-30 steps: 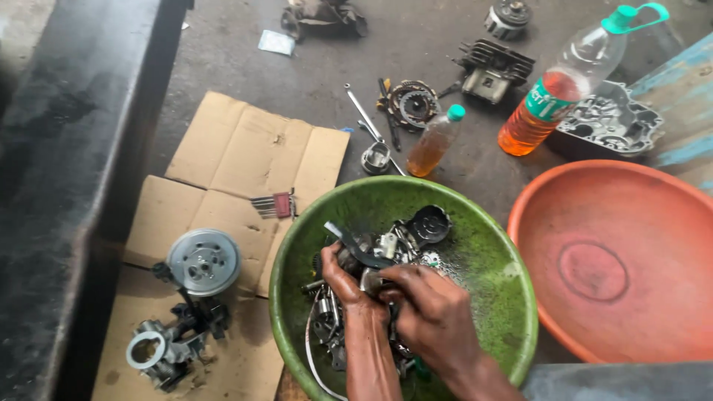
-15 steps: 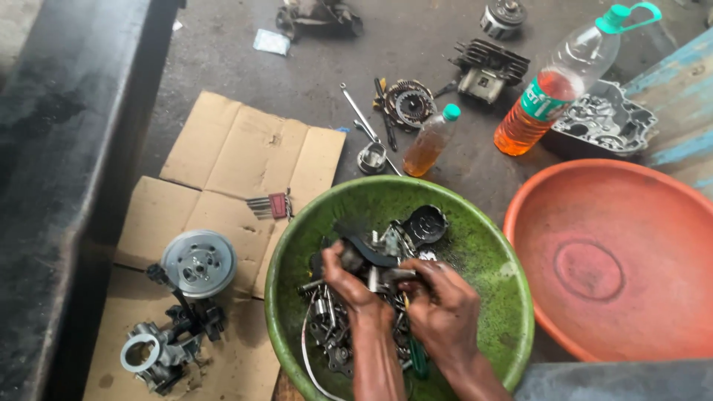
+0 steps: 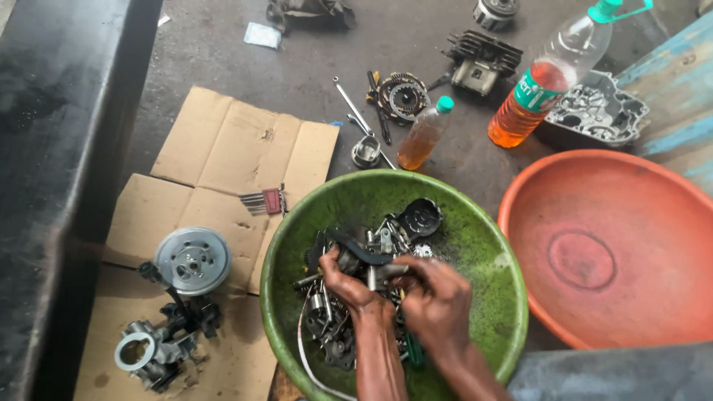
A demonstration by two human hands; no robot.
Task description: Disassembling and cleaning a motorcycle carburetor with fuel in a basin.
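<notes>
Since a moment ago my left hand (image 3: 347, 286) and right hand (image 3: 438, 297) hardly moved; both grip the curved black part (image 3: 360, 249), long axis nine-to-three, over the green basin (image 3: 490, 245)

Green plastic basin (image 3: 497, 297), greasy metal parts (image 3: 349, 297), matt cardboard (image 3: 223, 156).

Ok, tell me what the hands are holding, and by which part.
Both hands grip small metal parts over the green basin. The left hand is at a dark curved piece, by its lower end; the right hand pinches a short metal part by one end.
</notes>
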